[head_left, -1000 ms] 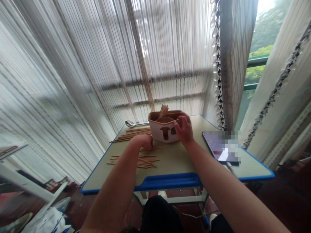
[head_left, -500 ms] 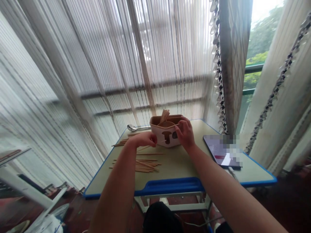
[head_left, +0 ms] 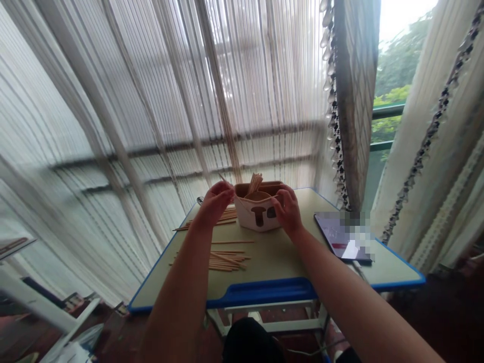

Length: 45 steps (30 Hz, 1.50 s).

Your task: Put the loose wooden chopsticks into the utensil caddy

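Raised since half a second ago, the left hand point(head_left: 221, 194) is now hovering level with the rim of the white box point(head_left: 247, 217). Its fingers are pinching one thin wooden stick point(head_left: 223, 178); one end is poking up above the hand, while the other is getting hard to make out against the box. The right hand point(head_left: 288, 209) is keeping its place, gripping the box's right end, thumb in front, some fingertips hiding from view. Inside the box, a bundle of sticks point(head_left: 255, 184) is leaning, its lower part disappearing below the rim. Left of the box, a farther group of sticks point(head_left: 229, 217) is lying partly behind the left hand; nearer, the left forearm is covering part of a loose pile point(head_left: 229, 259). A slotted spoon point(head_left: 200, 200) is showing only its bowl, its handle, visible earlier, now hiding behind the hand. Rightward, a tablet point(head_left: 336, 234) is lying on the table point(head_left: 276, 257), partly pixelated.
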Each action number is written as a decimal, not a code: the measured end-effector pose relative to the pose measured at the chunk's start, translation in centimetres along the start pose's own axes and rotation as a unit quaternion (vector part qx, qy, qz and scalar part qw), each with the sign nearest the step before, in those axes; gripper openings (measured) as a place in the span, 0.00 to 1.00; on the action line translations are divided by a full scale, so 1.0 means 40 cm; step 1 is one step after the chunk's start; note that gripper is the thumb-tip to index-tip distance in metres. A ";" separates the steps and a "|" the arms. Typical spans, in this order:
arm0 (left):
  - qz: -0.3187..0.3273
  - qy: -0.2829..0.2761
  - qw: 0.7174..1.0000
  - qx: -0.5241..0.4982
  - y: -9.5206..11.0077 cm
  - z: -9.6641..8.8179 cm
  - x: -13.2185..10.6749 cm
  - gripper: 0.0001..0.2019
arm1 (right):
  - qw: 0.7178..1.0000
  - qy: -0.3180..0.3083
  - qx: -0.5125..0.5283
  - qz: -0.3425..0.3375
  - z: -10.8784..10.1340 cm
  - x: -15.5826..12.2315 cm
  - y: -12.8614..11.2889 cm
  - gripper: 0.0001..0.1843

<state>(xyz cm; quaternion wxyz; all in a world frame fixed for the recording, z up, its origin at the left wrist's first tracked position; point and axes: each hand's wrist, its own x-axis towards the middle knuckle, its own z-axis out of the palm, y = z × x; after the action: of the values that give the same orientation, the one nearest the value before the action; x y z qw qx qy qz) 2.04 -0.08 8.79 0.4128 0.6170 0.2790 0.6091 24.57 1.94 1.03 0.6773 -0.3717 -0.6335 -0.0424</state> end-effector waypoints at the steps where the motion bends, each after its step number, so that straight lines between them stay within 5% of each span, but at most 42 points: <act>1: 0.010 0.035 0.999 -0.015 -0.005 -0.003 0.006 0.11 | 1.000 0.000 0.000 0.000 0.000 0.000 0.000 0.08; 7: 0.066 0.201 0.974 -0.084 -0.019 -0.025 0.035 0.12 | 1.000 0.001 -0.003 -0.005 0.000 0.000 0.001 0.08; 14: 0.117 0.284 0.951 -0.041 -0.023 -0.038 0.044 0.11 | 1.000 -0.002 -0.004 -0.002 -0.001 -0.001 0.004 0.08; 17: 0.125 0.263 0.956 0.021 -0.046 -0.029 0.045 0.12 | 1.000 -0.003 -0.004 0.001 -0.002 0.000 0.001 0.08; 20: 0.102 0.182 0.968 0.139 -0.081 -0.013 0.042 0.12 | 1.000 -0.001 -0.005 0.003 -0.002 0.000 0.000 0.09; 24: 0.126 0.102 0.933 0.321 -0.109 0.013 0.030 0.09 | 1.000 0.000 -0.006 0.004 0.000 0.000 -0.001 0.09; 28: 0.195 0.091 0.872 0.440 -0.107 0.036 0.016 0.09 | 1.000 -0.003 -0.006 0.008 0.000 0.000 -0.004 0.09; 33: 0.220 0.144 0.808 0.528 -0.103 0.056 -0.002 0.06 | 1.000 -0.008 -0.004 0.008 -0.003 0.001 -0.010 0.08; 38: 0.212 0.138 0.788 0.561 -0.103 0.066 -0.014 0.04 | 1.000 -0.009 -0.006 0.007 -0.002 0.002 -0.010 0.08; 45: 0.177 0.059 0.773 0.606 -0.104 0.075 -0.012 0.17 | 1.000 -0.006 -0.001 0.000 -0.001 0.003 -0.008 0.08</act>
<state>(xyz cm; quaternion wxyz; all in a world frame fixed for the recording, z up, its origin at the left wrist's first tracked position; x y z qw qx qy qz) 5.62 1.10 5.25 -0.1787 0.7405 0.5004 0.4114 24.45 1.72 1.28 0.6732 -0.3727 -0.6374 -0.0402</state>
